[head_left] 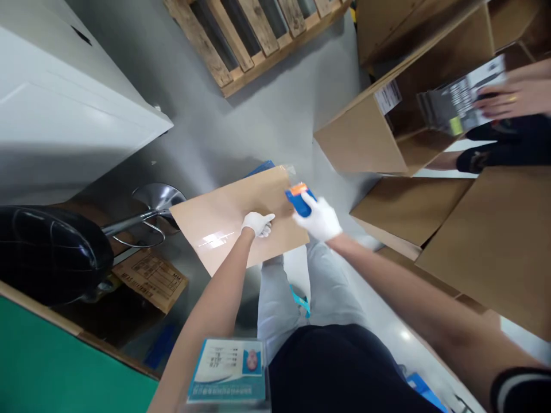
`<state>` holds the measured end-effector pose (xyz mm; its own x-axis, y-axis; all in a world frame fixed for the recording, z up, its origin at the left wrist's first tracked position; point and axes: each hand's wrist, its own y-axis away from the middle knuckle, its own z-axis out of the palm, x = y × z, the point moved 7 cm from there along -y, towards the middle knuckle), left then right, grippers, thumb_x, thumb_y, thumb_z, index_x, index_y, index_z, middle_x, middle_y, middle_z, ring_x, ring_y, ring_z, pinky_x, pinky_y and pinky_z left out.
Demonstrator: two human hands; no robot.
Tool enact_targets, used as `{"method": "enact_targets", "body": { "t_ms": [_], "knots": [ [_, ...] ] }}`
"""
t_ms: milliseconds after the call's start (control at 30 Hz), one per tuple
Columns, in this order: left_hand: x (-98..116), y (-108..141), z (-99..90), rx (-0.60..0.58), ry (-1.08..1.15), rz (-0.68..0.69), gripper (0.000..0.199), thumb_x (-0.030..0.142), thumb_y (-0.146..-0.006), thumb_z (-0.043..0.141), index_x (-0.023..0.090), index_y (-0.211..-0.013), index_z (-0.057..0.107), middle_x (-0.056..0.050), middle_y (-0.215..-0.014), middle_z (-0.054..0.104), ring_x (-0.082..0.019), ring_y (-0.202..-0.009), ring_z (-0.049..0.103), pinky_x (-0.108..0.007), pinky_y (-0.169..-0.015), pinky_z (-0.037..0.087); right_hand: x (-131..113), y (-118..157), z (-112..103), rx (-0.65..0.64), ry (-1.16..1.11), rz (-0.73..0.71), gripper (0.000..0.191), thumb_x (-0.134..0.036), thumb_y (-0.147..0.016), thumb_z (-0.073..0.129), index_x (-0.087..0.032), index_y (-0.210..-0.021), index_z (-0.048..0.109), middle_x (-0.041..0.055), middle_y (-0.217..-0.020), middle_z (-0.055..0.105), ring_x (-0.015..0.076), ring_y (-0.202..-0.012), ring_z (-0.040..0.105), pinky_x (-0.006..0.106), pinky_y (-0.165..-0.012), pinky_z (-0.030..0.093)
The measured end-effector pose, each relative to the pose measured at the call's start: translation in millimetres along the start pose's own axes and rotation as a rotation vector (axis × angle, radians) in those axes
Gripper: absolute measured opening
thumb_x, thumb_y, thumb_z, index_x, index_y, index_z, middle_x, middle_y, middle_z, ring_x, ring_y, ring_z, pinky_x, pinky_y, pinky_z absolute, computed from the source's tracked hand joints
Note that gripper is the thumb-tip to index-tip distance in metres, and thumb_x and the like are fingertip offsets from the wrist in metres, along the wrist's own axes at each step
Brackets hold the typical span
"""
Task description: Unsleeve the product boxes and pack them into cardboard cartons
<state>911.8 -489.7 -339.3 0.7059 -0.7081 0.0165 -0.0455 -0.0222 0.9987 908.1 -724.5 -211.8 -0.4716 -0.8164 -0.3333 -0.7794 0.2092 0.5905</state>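
Note:
A flat brown cardboard box rests across my knees, with a strip of clear tape shining on its top. My left hand, in a white glove, presses down on the box near its middle with the fingers curled. My right hand, also gloved, grips a blue and orange tape dispenser at the box's right edge.
Large open cardboard boxes stand to my right. Another person's hand holds a grey printed package inside an upper box. A black stool with a chrome base sits at left, a wooden pallet ahead, a white cabinet at left.

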Motion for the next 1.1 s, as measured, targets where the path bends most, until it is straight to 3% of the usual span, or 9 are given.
{"method": "enact_targets", "body": {
  "t_ms": [100, 167, 300, 400, 633, 800, 900, 1000, 1100],
  "knots": [
    [0, -1, -1.0, 0.007, 0.025, 0.030, 0.047, 0.057, -0.093, 0.067, 0.015, -0.070, 0.059, -0.003, -0.048, 0.055, -0.013, -0.045, 0.054, -0.027, -0.048, 0.041, 62, 118, 57, -0.092, 0.001, 0.165, 0.075, -0.052, -0.085, 0.068, -0.031, -0.154, 0.048, 0.0126, -0.120, 0.062, 0.0274, -0.092, 0.070, 0.034, -0.080, 0.055],
    [0, -2, -0.4, 0.010, 0.027, 0.035, 0.047, 0.056, -0.093, 0.066, 0.017, -0.069, 0.058, -0.002, -0.047, 0.052, -0.012, -0.044, 0.052, -0.026, -0.046, 0.039, 92, 178, 84, -0.158, 0.008, 0.247, 0.073, -0.050, -0.083, 0.069, -0.032, -0.152, 0.051, 0.0133, -0.118, 0.063, 0.0297, -0.088, 0.071, 0.037, -0.074, 0.056],
    [0, 1, -0.5, 0.048, 0.007, 0.060, 0.045, 0.058, -0.091, 0.068, 0.017, -0.074, 0.060, -0.003, -0.048, 0.054, -0.015, -0.048, 0.056, -0.027, -0.048, 0.041, 117, 237, 110, -0.224, 0.005, 0.305, 0.069, -0.048, -0.084, 0.068, -0.033, -0.150, 0.055, 0.0166, -0.117, 0.064, 0.0328, -0.085, 0.070, 0.042, -0.069, 0.056],
    [2, 4, -1.5, 0.083, -0.007, 0.079, 0.044, 0.057, -0.089, 0.070, 0.016, -0.077, 0.062, -0.004, -0.049, 0.057, -0.016, -0.051, 0.059, -0.028, -0.050, 0.044, 124, 232, 125, -0.276, 0.026, 0.335, 0.069, -0.049, -0.085, 0.067, -0.033, -0.151, 0.052, 0.0146, -0.118, 0.062, 0.0305, -0.089, 0.071, 0.039, -0.074, 0.055],
    [4, 6, -3.1, 0.123, 0.014, 0.089, 0.044, 0.054, -0.087, 0.074, 0.016, -0.070, 0.059, -0.004, -0.051, 0.058, -0.014, -0.046, 0.056, -0.026, -0.046, 0.041, 127, 167, 162, -0.425, -0.075, 0.349, 0.070, -0.051, -0.089, 0.062, -0.028, -0.152, 0.042, 0.0133, -0.113, 0.063, 0.0305, -0.094, 0.072, 0.038, -0.080, 0.053],
    [1, 3, -6.8, 0.140, 0.024, 0.080, 0.047, 0.058, -0.081, 0.079, 0.014, -0.071, 0.063, -0.006, -0.053, 0.062, -0.015, -0.046, 0.058, -0.026, -0.047, 0.043, 119, 111, 170, -0.362, -0.213, 0.481, 0.098, -0.047, -0.081, 0.070, -0.011, -0.158, 0.020, 0.0178, -0.113, 0.068, 0.0363, -0.101, 0.072, 0.044, -0.084, 0.055],
    [-2, -1, -9.1, 0.144, 0.020, 0.087, 0.050, 0.060, -0.077, 0.081, 0.013, -0.074, 0.065, -0.008, -0.056, 0.065, -0.016, -0.048, 0.061, -0.026, -0.048, 0.045, 116, 83, 175, -0.350, -0.303, 0.541, 0.099, -0.042, -0.078, 0.072, -0.010, -0.156, 0.021, 0.0177, -0.117, 0.070, 0.0360, -0.111, 0.070, 0.041, -0.090, 0.055],
    [-11, -3, -14.6, 0.131, 0.023, 0.080, 0.051, 0.062, -0.077, 0.080, 0.014, -0.076, 0.065, -0.007, -0.058, 0.066, -0.016, -0.050, 0.062, -0.026, -0.049, 0.047, 122, 88, 176, -0.415, -0.336, 0.646, 0.088, -0.041, -0.077, 0.074, -0.009, -0.149, 0.034, 0.0200, -0.120, 0.070, 0.0348, -0.115, 0.069, 0.039, -0.091, 0.056],
    [-30, 2, -32.8, 0.119, 0.039, 0.034, 0.051, 0.063, -0.081, 0.077, 0.015, -0.072, 0.062, -0.004, -0.052, 0.060, -0.014, -0.046, 0.057, -0.024, -0.047, 0.042, 121, 127, 163, -0.452, -0.315, 0.698, 0.082, -0.039, -0.075, 0.075, -0.006, -0.143, 0.042, 0.0223, -0.116, 0.072, 0.0350, -0.110, 0.072, 0.039, -0.088, 0.058]
  ]
}}
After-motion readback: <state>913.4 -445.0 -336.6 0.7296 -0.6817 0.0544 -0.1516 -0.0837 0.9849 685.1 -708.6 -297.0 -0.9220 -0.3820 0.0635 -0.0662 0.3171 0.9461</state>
